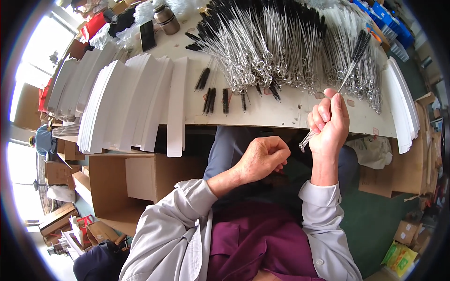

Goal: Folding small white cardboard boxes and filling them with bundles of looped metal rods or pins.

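The right hand (329, 122) is raised in front of the counter (281, 114), its fingers and thumb pinched around the twisted wire stem of a long thin brush (344, 79). The brush slants up and to the right: its black bristle end stands above the counter near the far right of the brush heap, while the looped wire end pokes out below the hand, over the lap. Holding it by the middle of the stem keeps both ends clear, probably so that the bristles and the wire can be looked over without being bent.

The left hand (262, 157) sits lower, just off the counter's near edge, curled into a loose fist. Whether something small lies inside it cannot be told; nothing shows between the fingers.

On the counter, a wide pile of brushes (281, 42) of the same kind lies fanned out, bristle ends away from the person and wire loops toward them, so a loop can be caught easily from the seat. A few short black brushes (211, 98) lie apart on the bare surface just in front of the pile. To the left, stacks of white card strips (136, 98) overlap like shingles, some hanging over the near edge, and another stack of white cards (403, 107) curves along the right end, both within arm's reach. A metal flask (166, 18) stands at the far side, near a dark phone (147, 35). Open cardboard boxes (122, 187) sit on the floor at the left, below the counter.
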The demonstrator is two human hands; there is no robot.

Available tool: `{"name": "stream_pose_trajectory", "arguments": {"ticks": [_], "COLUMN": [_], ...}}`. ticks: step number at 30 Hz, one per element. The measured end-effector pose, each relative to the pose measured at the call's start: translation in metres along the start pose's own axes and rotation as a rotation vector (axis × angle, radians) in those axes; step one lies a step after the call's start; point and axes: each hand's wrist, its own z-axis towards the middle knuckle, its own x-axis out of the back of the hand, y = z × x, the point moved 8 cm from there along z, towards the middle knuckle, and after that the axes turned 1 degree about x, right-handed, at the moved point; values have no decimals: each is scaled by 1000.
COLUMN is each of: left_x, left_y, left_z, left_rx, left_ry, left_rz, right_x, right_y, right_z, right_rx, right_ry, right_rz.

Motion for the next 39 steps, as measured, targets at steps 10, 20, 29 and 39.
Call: {"name": "stream_pose_trajectory", "arguments": {"ticks": [10,20,29,39], "left_x": [21,0,-58,-117], "left_y": [19,76,114,80], "left_z": [4,58,164,229], "left_rx": [-107,-295,-605,-603], "left_ry": [51,94,106,1], "left_rz": [194,529,1053,1686], "right_x": [58,162,192,193], "right_y": [-40,-71,-42,-39], "right_z": [2,39,53,55], "right_rx": [135,90,36,162], "right_ry": [136,424,451,352], "right_rz": [-336,-449,-378,-504]}}
